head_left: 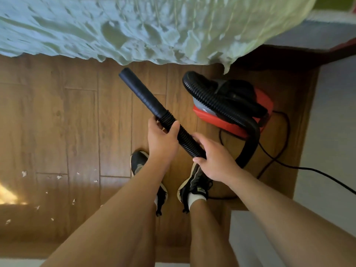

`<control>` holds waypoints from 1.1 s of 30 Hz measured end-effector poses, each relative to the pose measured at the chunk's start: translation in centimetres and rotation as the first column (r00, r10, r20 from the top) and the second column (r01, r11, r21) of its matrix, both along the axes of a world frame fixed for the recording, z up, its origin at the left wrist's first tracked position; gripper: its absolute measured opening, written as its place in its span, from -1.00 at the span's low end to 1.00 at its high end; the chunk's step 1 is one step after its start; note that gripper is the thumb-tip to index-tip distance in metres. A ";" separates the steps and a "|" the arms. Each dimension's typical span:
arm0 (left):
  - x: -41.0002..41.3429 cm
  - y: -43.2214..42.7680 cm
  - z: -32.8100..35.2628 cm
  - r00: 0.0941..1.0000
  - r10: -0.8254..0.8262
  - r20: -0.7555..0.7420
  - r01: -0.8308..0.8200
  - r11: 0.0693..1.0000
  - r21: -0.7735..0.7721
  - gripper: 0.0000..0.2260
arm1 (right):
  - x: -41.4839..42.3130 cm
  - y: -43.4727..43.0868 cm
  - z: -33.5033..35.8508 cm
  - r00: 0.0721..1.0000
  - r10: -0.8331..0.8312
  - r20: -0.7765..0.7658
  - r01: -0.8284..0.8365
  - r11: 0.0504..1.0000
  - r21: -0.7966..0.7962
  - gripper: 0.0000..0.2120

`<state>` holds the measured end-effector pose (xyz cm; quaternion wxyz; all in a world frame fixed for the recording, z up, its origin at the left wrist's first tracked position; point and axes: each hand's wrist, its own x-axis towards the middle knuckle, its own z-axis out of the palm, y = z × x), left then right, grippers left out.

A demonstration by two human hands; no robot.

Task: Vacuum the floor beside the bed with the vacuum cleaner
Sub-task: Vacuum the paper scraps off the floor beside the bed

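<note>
Gripping the hose (pixel 185 140) with the left hand (pixel 162 140) and right hand (pixel 216 161), the person could pull too hard, tip the red vacuum cleaner (pixel 221 124) by the bed (pixel 134 29), or trip on its cord (pixel 312 170).

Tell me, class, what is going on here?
A person stands on the wooden floor beside the bed, gripping the vacuum hose with both hands: the left hand just behind the rigid nozzle, the right hand further back. The nozzle points toward the bed. The red vacuum cleaner sits to the right. White scraps lie on the floor to the left, not yet picked up.
</note>
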<state>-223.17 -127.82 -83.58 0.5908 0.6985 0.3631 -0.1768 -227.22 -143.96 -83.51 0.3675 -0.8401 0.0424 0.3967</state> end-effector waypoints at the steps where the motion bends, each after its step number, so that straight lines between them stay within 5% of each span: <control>1: -0.2 -0.7 -0.3 1.000 -0.005 -0.008 0.005 1.000 -0.007 -0.76 | -0.3 -0.6 -0.2 1.000 -0.012 0.002 0.012 1.000 0.001 -0.31; 15: -2.3 -5.0 -2.8 0.997 -0.055 -0.050 0.058 0.997 0.058 -0.65 | -3.8 -5.2 -1.2 0.984 -0.175 0.027 0.175 0.984 -0.010 -0.39; 20: -2.7 -5.9 -2.9 0.995 -0.071 -0.063 0.075 0.995 0.064 -0.70 | -3.3 -10.0 -0.5 0.941 -0.322 0.106 0.330 0.942 -0.063 -0.49; 33: -3.8 -8.7 -3.3 0.997 0.003 -0.083 0.002 0.999 0.051 -0.64 | -0.6 -18.4 -1.6 0.919 -0.366 0.142 0.392 0.886 -0.250 -0.45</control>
